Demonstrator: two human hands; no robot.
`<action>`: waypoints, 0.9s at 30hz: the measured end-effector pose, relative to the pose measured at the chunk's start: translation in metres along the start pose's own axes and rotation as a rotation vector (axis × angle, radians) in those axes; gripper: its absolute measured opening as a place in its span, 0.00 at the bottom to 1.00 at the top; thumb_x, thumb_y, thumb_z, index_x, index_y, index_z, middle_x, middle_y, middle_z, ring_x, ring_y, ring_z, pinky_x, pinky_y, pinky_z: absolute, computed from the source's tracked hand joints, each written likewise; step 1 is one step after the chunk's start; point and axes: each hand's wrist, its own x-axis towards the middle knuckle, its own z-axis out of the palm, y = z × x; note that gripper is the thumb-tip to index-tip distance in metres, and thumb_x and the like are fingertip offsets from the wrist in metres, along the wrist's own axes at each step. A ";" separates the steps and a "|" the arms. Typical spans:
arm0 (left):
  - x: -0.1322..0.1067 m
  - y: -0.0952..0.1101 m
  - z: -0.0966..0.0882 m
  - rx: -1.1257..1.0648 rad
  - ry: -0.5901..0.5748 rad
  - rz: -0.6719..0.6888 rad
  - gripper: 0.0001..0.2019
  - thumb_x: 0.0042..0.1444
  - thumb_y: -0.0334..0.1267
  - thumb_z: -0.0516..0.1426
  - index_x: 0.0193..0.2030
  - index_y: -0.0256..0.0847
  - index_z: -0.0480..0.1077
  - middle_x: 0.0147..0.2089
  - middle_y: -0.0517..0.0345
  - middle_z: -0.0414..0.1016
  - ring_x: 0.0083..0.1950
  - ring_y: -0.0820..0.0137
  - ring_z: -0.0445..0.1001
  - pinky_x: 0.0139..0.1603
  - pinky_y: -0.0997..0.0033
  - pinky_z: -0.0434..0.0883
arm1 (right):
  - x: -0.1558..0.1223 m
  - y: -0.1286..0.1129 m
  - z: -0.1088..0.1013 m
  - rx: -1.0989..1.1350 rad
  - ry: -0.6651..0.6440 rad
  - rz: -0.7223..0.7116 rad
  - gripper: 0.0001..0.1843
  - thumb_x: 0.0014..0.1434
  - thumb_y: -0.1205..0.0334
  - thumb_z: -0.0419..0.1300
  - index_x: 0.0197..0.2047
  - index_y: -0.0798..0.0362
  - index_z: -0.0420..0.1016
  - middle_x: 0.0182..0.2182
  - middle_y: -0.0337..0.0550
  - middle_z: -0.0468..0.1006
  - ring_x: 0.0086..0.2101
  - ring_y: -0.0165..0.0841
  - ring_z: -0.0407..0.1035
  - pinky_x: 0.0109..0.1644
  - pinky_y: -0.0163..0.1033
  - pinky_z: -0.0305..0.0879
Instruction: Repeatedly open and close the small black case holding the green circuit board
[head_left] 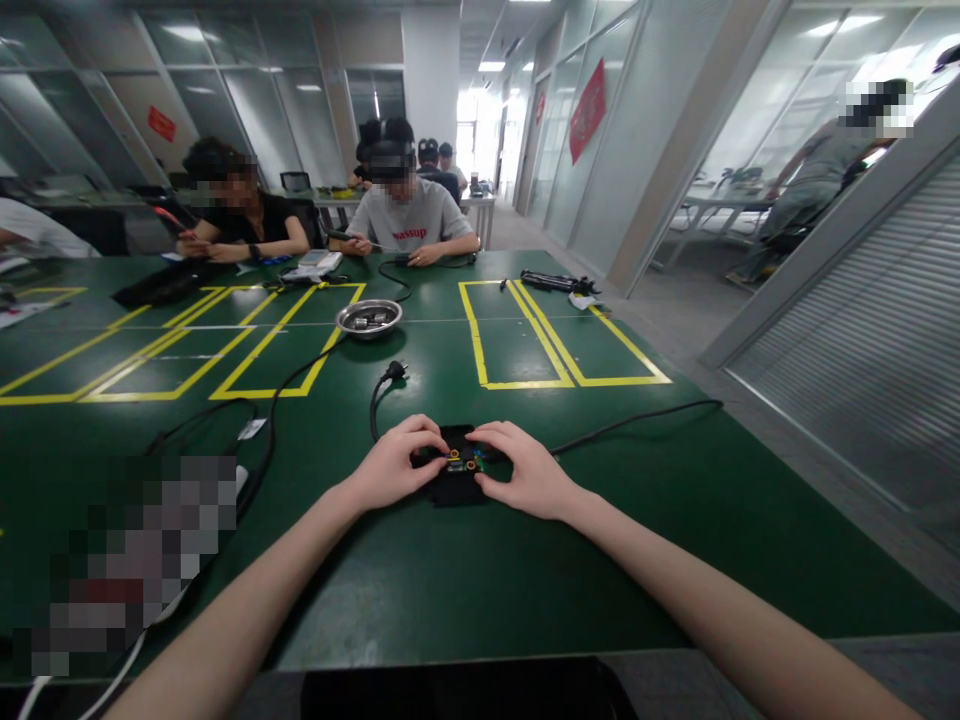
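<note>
In the head view, an opened black plastic case lies flat on the green table in front of me. A small circuit board with copper-coloured rings and a yellow part shows inside it. My left hand reaches in from the left, thumb and fingers curled together at the board's left end. My right hand spans the right side, index finger at the case's far edge and thumb at its near edge. A cord with a black plug runs toward my left hand. Another black cable leads off behind my right hand.
A metal bowl with small metal parts stands farther back. At the left lies a power strip, partly blurred, with cords. Yellow tape outlines mark the table. A folded black tripod-like object lies at the far right. Two people sit opposite.
</note>
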 end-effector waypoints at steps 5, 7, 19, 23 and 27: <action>0.001 -0.002 0.001 0.115 0.033 0.017 0.05 0.62 0.33 0.58 0.40 0.40 0.77 0.47 0.51 0.74 0.49 0.64 0.76 0.51 0.66 0.73 | 0.001 0.005 0.000 -0.011 0.032 0.028 0.23 0.57 0.66 0.64 0.56 0.49 0.74 0.53 0.50 0.76 0.53 0.43 0.73 0.56 0.50 0.73; 0.001 -0.004 -0.001 0.159 -0.005 -0.021 0.06 0.63 0.35 0.58 0.40 0.40 0.77 0.45 0.52 0.75 0.44 0.66 0.77 0.45 0.69 0.73 | 0.001 0.008 -0.001 -0.013 0.045 0.047 0.21 0.59 0.63 0.64 0.56 0.49 0.73 0.55 0.50 0.74 0.49 0.41 0.74 0.53 0.48 0.74; 0.003 0.004 -0.018 -0.199 -0.078 -0.228 0.13 0.62 0.45 0.59 0.37 0.36 0.78 0.33 0.55 0.78 0.34 0.69 0.73 0.34 0.72 0.69 | 0.002 0.018 -0.021 0.084 0.038 -0.046 0.08 0.68 0.64 0.57 0.45 0.52 0.78 0.39 0.47 0.80 0.39 0.38 0.74 0.43 0.43 0.72; -0.001 0.006 -0.024 -0.414 -0.366 -0.290 0.12 0.56 0.44 0.63 0.40 0.36 0.78 0.32 0.58 0.78 0.31 0.71 0.72 0.33 0.74 0.69 | -0.003 0.009 -0.029 0.188 -0.099 -0.045 0.08 0.67 0.61 0.59 0.43 0.52 0.80 0.36 0.45 0.79 0.33 0.34 0.72 0.33 0.37 0.68; -0.002 0.004 -0.021 -0.362 -0.345 -0.297 0.12 0.57 0.43 0.62 0.39 0.36 0.79 0.29 0.59 0.76 0.29 0.73 0.69 0.29 0.76 0.66 | -0.004 0.010 -0.026 0.166 -0.132 -0.048 0.07 0.66 0.63 0.59 0.42 0.53 0.80 0.35 0.44 0.78 0.30 0.32 0.70 0.32 0.36 0.66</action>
